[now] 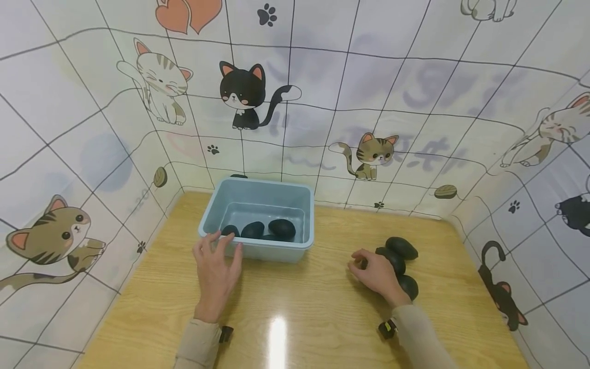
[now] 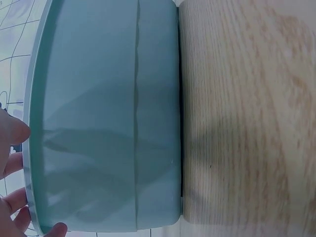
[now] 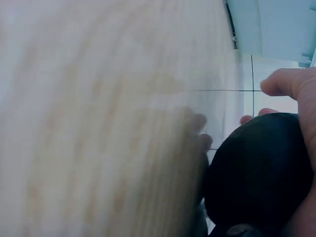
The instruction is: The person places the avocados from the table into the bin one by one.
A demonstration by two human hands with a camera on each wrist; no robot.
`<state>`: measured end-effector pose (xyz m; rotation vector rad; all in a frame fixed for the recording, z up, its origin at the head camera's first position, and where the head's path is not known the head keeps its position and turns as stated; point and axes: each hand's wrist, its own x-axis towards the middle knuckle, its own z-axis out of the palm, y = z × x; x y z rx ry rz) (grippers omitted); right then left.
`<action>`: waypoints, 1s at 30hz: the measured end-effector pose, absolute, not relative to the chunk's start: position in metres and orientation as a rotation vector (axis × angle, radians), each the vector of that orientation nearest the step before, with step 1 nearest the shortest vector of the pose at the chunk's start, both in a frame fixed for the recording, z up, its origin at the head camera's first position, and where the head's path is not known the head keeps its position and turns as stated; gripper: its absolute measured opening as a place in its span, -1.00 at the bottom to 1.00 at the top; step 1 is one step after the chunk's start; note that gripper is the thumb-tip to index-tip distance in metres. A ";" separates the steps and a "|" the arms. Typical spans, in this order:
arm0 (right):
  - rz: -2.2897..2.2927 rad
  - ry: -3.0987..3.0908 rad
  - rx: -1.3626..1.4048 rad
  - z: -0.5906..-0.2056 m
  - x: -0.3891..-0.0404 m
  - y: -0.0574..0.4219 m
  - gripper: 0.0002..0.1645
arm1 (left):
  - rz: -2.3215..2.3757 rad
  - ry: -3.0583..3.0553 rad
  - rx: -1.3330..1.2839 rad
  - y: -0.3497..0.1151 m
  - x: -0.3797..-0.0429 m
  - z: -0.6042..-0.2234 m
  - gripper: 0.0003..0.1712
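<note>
A light blue plastic bin stands on the table with several dark avocados inside. My left hand holds the bin's front rim near its left corner, thumb in front and fingers over the edge. The left wrist view shows these fingertips along the rim. To the right, my right hand grips an avocado, mostly hidden by the fingers in the head view. Beside that hand lie more avocados: one at the back, one in the middle and one nearer me.
The wood-grain table reaches back to a wall covered with a cat-print sheet, which also closes in both sides. Tabletop lies between the bin and the right-hand avocados. Dark wrist cameras sit under the sleeves.
</note>
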<state>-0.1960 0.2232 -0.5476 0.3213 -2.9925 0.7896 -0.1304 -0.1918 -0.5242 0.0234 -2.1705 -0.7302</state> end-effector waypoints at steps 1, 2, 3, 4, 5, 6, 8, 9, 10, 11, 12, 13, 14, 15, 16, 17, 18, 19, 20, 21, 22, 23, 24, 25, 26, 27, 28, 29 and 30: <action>0.794 -2.983 0.305 -0.548 -0.195 0.223 -0.78 | -0.733 -2.172 0.023 -0.192 -0.130 -0.524 -0.66; 0.804 -2.974 0.291 -0.549 -0.195 0.223 -0.81 | -0.733 -2.172 0.023 -0.192 -0.130 -0.523 -0.66; 0.814 -2.969 0.275 -0.549 -0.194 0.223 -0.81 | -0.733 -2.174 0.025 -0.192 -0.130 -0.523 -0.66; 0.824 -2.964 0.259 -0.550 -0.194 0.223 -0.78 | -0.734 -2.175 0.025 -0.192 -0.130 -0.523 -0.67; 0.830 -2.961 0.251 -0.550 -0.194 0.223 -0.76 | -0.737 -2.175 0.025 -0.192 -0.130 -0.522 -0.67; 0.836 -2.958 0.243 -0.550 -0.193 0.223 -0.74 | -0.738 -2.175 0.025 -0.192 -0.130 -0.522 -0.67; 0.833 -2.958 0.238 -0.550 -0.193 0.222 -0.73 | -0.734 -2.176 0.026 -0.192 -0.130 -0.522 -0.67; 0.827 -2.960 0.236 -0.550 -0.193 0.222 -0.72 | -0.733 -2.177 0.027 -0.192 -0.130 -0.522 -0.67; 0.826 -2.963 0.236 -0.550 -0.193 0.223 -0.71 | -0.733 -2.175 0.026 -0.192 -0.129 -0.522 -0.67; 0.825 -2.968 0.236 -0.550 -0.193 0.223 -0.71 | -0.732 -2.175 0.025 -0.191 -0.129 -0.522 -0.67; 0.830 -2.974 0.235 -0.550 -0.193 0.223 -0.70 | -0.732 -2.173 0.025 -0.191 -0.129 -0.522 -0.67; 0.837 -2.980 0.238 -0.550 -0.194 0.223 -0.70 | -0.731 -2.171 0.023 -0.191 -0.129 -0.522 -0.67; 0.851 -2.986 0.241 -0.549 -0.194 0.223 -0.70 | -0.733 -2.171 0.022 -0.191 -0.129 -0.522 -0.67; 0.871 -2.991 0.241 -0.548 -0.194 0.224 -0.70 | -0.735 -2.171 0.021 -0.191 -0.129 -0.522 -0.67; 0.886 -2.995 0.246 -0.548 -0.194 0.224 -0.70 | -0.737 -2.171 0.022 -0.191 -0.129 -0.522 -0.67; 0.898 -2.997 0.249 -0.547 -0.194 0.224 -0.70 | -0.738 -2.172 0.023 -0.191 -0.129 -0.522 -0.67; 0.907 -2.998 0.257 -0.546 -0.195 0.224 -0.71 | -0.740 -2.171 0.023 -0.191 -0.129 -0.522 -0.67; 0.914 -2.998 0.263 -0.545 -0.195 0.224 -0.71 | -0.739 -2.171 0.023 -0.191 -0.129 -0.522 -0.67; 0.917 -3.001 0.264 -0.545 -0.196 0.224 -0.71 | -0.740 -2.172 0.025 -0.191 -0.129 -0.522 -0.67; 0.914 -3.001 0.267 -0.545 -0.196 0.224 -0.71 | -0.739 -2.170 0.024 -0.191 -0.129 -0.522 -0.67; 0.904 -3.002 0.274 -0.544 -0.197 0.224 -0.71 | -0.737 -2.170 0.025 -0.191 -0.129 -0.522 -0.67; 0.900 -3.004 0.276 -0.544 -0.198 0.224 -0.72 | -0.736 -2.170 0.025 -0.191 -0.129 -0.522 -0.67; 0.895 -3.004 0.283 -0.544 -0.199 0.224 -0.72 | -0.739 -2.171 0.026 -0.191 -0.129 -0.522 -0.67; 0.895 -3.004 0.281 -0.544 -0.199 0.223 -0.72 | -0.737 -2.174 0.027 -0.191 -0.129 -0.522 -0.67; 0.897 -3.004 0.283 -0.543 -0.200 0.223 -0.73 | -0.739 -2.177 0.029 -0.191 -0.129 -0.522 -0.67; 0.902 -3.003 0.286 -0.542 -0.200 0.222 -0.73 | -0.740 -2.180 0.030 -0.191 -0.129 -0.522 -0.66; 0.915 -3.002 0.287 -0.541 -0.200 0.222 -0.74 | -0.742 -2.184 0.031 -0.191 -0.129 -0.522 -0.66; 0.927 -3.001 0.292 -0.540 -0.201 0.221 -0.74 | -0.744 -2.187 0.033 -0.191 -0.129 -0.522 -0.66; 0.940 -3.000 0.295 -0.539 -0.201 0.220 -0.75 | -0.745 -2.189 0.036 -0.191 -0.129 -0.522 -0.66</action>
